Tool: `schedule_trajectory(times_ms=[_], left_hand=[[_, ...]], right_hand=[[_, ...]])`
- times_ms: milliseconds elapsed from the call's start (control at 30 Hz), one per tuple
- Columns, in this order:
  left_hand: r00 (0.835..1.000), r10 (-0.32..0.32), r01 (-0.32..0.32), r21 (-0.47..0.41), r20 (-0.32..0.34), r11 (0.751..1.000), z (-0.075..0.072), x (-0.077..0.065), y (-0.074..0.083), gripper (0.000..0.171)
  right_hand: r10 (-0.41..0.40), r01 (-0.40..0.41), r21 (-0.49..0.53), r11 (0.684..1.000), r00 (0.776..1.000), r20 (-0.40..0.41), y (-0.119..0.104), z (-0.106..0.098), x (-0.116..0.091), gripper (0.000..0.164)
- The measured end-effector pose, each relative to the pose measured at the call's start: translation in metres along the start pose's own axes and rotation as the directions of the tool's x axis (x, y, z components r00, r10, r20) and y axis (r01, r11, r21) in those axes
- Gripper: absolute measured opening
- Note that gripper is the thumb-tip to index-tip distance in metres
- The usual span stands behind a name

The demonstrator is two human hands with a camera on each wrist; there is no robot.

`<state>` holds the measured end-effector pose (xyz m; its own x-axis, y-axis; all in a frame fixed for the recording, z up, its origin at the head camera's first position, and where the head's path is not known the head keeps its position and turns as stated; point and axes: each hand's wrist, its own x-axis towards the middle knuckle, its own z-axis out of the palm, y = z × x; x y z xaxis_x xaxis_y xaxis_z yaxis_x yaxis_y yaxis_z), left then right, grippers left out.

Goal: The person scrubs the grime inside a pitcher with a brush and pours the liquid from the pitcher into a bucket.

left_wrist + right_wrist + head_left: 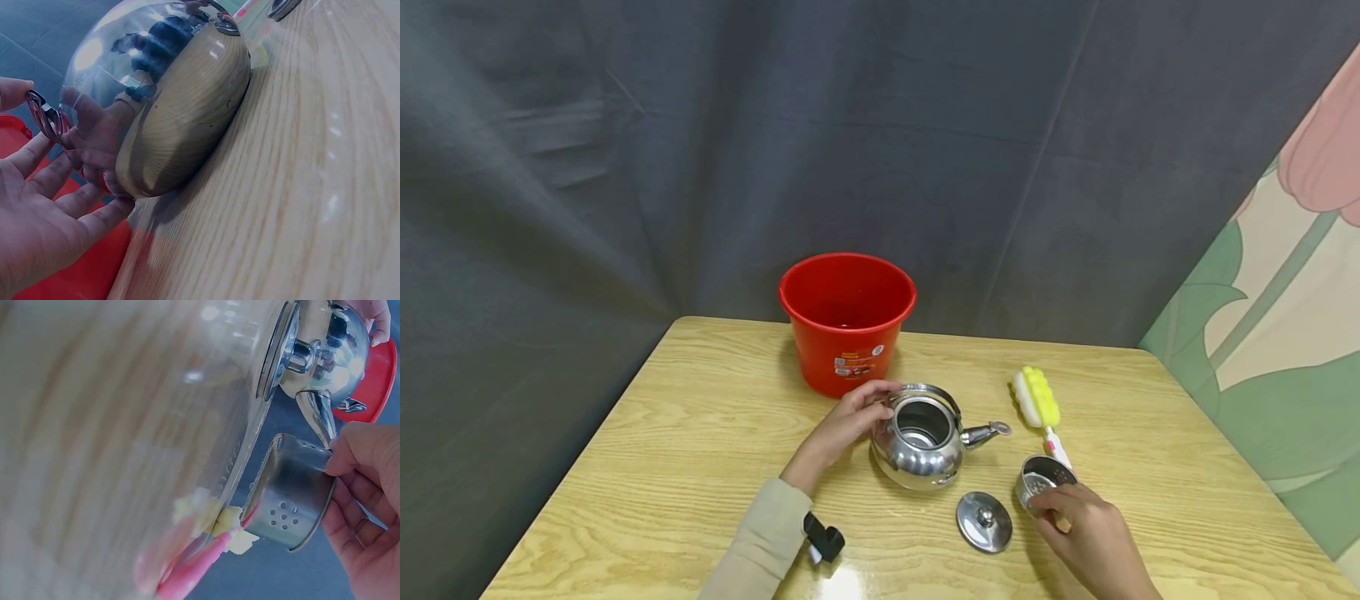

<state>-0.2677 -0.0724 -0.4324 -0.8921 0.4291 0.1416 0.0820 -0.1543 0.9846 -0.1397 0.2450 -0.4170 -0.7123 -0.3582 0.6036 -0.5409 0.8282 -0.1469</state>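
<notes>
A shiny steel teapot (917, 467) stands lidless in the middle of the table, its spout turned right and its handle folded down along the back of the opening. Against its left side rests my left hand (850, 417), fingers spread and fairly straight, the thumb by the handle's metal bracket (45, 115). My right hand (1093, 537) pinches the rim of a small steel tea strainer (290, 494) between thumb and fingers, close over the tabletop. Small holes show in the strainer's base and wall. The round steel lid (984, 522) lies knob up between teapot and strainer.
Behind the teapot stands a red plastic bucket (820, 358). A yellow and white sponge brush (1037, 398) with a white and pink handle lies beyond the strainer. Dark grey cloth (880, 150) hangs behind the wooden table (700, 450), and a floral curtain (1285, 400) hangs at the right.
</notes>
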Motion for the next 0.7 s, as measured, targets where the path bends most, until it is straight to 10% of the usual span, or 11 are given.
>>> schedule_trajectory(times_ms=[700], left_hand=[[1.000, -0.007, 0.007, 0.006, -0.001, 1.000, 0.0000, -0.0006, 0.0010, 0.045]], right_hand=[[0.037, -0.033, -0.040, 0.999, 0.995, 0.094, 0.0014, 0.0015, 0.0032, 0.033]])
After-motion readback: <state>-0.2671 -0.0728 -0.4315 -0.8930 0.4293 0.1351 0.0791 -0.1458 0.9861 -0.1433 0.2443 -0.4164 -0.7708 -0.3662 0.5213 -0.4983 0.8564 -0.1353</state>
